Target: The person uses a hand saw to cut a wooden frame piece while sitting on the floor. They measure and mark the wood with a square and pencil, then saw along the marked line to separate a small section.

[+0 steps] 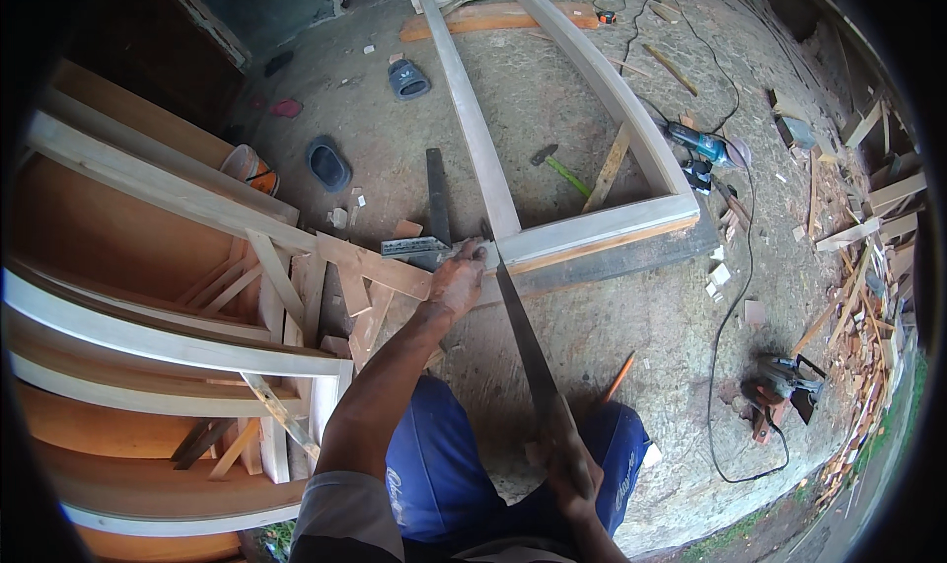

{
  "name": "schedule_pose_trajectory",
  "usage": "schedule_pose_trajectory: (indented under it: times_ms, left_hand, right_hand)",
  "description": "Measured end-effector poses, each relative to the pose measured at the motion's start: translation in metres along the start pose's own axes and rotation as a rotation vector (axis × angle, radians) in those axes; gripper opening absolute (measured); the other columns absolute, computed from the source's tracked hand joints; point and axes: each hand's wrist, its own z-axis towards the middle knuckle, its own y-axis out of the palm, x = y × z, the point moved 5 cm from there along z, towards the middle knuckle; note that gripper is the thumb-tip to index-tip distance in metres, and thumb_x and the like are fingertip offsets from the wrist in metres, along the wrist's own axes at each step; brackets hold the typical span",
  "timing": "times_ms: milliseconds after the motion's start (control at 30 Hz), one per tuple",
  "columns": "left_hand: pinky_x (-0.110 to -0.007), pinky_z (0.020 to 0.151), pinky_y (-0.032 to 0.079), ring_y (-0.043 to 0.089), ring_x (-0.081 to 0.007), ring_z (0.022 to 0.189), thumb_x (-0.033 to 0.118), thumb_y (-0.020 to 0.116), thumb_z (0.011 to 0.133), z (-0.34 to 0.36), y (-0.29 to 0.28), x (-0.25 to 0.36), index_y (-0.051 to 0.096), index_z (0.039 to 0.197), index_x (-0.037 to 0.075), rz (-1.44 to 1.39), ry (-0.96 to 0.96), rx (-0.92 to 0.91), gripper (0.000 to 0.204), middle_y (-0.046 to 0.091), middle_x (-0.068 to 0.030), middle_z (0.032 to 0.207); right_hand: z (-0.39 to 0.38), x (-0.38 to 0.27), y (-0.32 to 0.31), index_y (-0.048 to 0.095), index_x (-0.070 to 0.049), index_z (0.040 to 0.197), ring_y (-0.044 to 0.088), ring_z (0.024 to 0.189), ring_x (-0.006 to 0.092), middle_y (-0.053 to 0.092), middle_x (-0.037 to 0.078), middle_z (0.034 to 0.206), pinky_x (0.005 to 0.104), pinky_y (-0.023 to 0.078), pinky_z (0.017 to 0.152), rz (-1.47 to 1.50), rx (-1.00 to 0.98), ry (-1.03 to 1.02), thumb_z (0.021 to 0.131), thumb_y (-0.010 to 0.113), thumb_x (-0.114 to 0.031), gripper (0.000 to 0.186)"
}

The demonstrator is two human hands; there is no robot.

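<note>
Concrete floor (pixel 651 326), rough, littered with wood scraps (pixel 720 274). On it lies a pale wooden frame (pixel 592 230), one long side curved, its near rail set over a dark grey board (pixel 614 266). My left hand (pixel 458 285) is down on the left end of that near rail, fingers bent over it (whether they close right round the wood, I cannot tell). My right hand (pixel 570 482), low between my knees (pixel 614 440), is wrapped about the grip of a handsaw (pixel 531 351); the blade slants up and away from me, its far end at the rail, just right of my left fingers. Beyond that hand: a square (pixel 437 193), dark blade, light metal stock. Within the frame: a green-handled hammer (pixel 565 175). Outside, to its right: a blue angle grinder (pixel 698 142). Orange pencil (pixel 619 375) near my right knee. More curved woodwork (pixel 197 354) stands to my left, close to a bucket (pixel 237 160).
</note>
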Motion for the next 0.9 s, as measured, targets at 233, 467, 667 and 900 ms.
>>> schedule_pose_trajectory:
  times_ms: [233, 467, 667, 900]
  left_hand:
    - [-0.047, 0.093, 0.055, 0.066, -0.0417, 0.108, 0.012, 0.049, 0.101, 0.025, -0.008, 0.016, 0.060, 0.127, 0.006, -0.102, -0.130, -0.095, 0.029, 0.059, -0.0211, 0.133]
    - [-0.044, 0.104, 0.050, 0.061, -0.0416, 0.120, 0.008, 0.050, 0.097, 0.005, -0.008, 0.009, 0.064, 0.127, 0.004, -0.013, -0.113, -0.166, 0.032, 0.054, -0.0223, 0.142]
    - [-0.046, 0.097, 0.055, 0.064, -0.0436, 0.111, 0.012, 0.048, 0.103, 0.003, -0.006, 0.003, 0.065, 0.123, 0.004, -0.049, -0.106, -0.079, 0.028, 0.059, -0.0208, 0.135]
    - [-0.042, 0.107, 0.050, 0.058, -0.0400, 0.125, 0.013, 0.057, 0.098, -0.010, 0.013, 0.011, 0.057, 0.139, 0.005, -0.054, -0.189, -0.173, 0.042, 0.051, -0.0212, 0.147]
  right_hand:
    - [0.194, 0.020, 0.043, 0.062, 0.003, 0.127, 0.056, 0.094, 0.0144, 0.060, 0.009, 0.103, 0.0312, 0.047, 0.080, -0.203, 0.105, -0.141, 0.091, 0.062, -0.001, 0.036]
    - [0.094, -0.031, 0.024, 0.057, -0.001, 0.140, 0.061, 0.111, 0.0130, 0.065, 0.011, 0.123, 0.0287, 0.049, 0.094, -0.279, 0.007, -0.140, 0.099, 0.060, -0.003, 0.041]
    - [0.071, -0.099, 0.046, 0.052, 0.003, 0.141, 0.055, 0.119, 0.0200, 0.056, 0.018, 0.133, 0.0295, 0.045, 0.098, 0.295, 0.039, 0.115, 0.098, 0.059, 0.001, 0.044]
    - [0.188, 0.017, 0.035, 0.063, 0.003, 0.116, 0.058, 0.074, 0.0138, 0.063, 0.010, 0.087, 0.0321, 0.047, 0.066, -0.424, 0.029, 0.051, 0.094, 0.065, -0.012, 0.026]
